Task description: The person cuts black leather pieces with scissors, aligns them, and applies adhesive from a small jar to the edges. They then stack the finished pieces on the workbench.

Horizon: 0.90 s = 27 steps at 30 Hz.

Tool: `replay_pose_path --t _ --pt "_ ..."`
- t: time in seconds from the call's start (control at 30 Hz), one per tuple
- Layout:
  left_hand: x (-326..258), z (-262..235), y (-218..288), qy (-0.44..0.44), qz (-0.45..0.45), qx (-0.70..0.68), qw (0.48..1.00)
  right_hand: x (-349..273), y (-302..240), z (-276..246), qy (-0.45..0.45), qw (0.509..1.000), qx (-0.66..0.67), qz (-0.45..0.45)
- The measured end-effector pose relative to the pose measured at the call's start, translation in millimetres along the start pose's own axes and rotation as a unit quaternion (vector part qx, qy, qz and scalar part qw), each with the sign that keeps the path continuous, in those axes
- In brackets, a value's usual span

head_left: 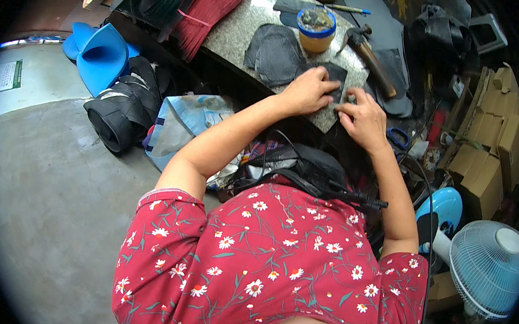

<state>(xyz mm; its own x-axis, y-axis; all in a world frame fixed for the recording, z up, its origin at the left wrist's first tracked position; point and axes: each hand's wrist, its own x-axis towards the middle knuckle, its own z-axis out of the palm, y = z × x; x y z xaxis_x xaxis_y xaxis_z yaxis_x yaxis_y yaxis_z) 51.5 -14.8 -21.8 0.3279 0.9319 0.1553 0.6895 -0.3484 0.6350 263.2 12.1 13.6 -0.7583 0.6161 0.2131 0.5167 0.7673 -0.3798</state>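
A small black sheet piece (334, 73), perhaps leather, lies on the speckled grey stone slab (224, 41). My left hand (307, 93) rests on this piece, fingers apart and pressing on it. Just right of it, at the slab's near right edge, is my right hand (365, 119). Its thumb and fingers are bent together around something small and greyish that I cannot make out. Dark rounded pieces (274, 53) lie left of my left hand. Beyond the hands stand a blue-rimmed tub (315, 38) with crusted contents and a hammer (373, 64) with a wooden handle.
A pen (347, 9) and larger black sheets (371, 17) lie farther back. Red strands (207, 15) hang over the slab's left side. Blue foam shapes (102, 59) and stacked black pieces (125, 107) are at left. Cardboard boxes (481, 169) and a fan (488, 268) stand at right.
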Motion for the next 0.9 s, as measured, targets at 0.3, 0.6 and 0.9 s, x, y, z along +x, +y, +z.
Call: replay_pose_path --t 0.3,0.6,0.9 --pt "28 -61 2 0.333 -0.054 0.154 0.929 37 0 -2 0.081 0.974 0.143 0.156" --pt "69 -46 -27 0.309 0.009 0.234 0.922 59 1 9 0.079 0.974 0.153 0.147" --pt "63 -78 -20 0.304 0.005 -0.027 0.952 66 0 14 0.157 0.974 0.126 0.101"
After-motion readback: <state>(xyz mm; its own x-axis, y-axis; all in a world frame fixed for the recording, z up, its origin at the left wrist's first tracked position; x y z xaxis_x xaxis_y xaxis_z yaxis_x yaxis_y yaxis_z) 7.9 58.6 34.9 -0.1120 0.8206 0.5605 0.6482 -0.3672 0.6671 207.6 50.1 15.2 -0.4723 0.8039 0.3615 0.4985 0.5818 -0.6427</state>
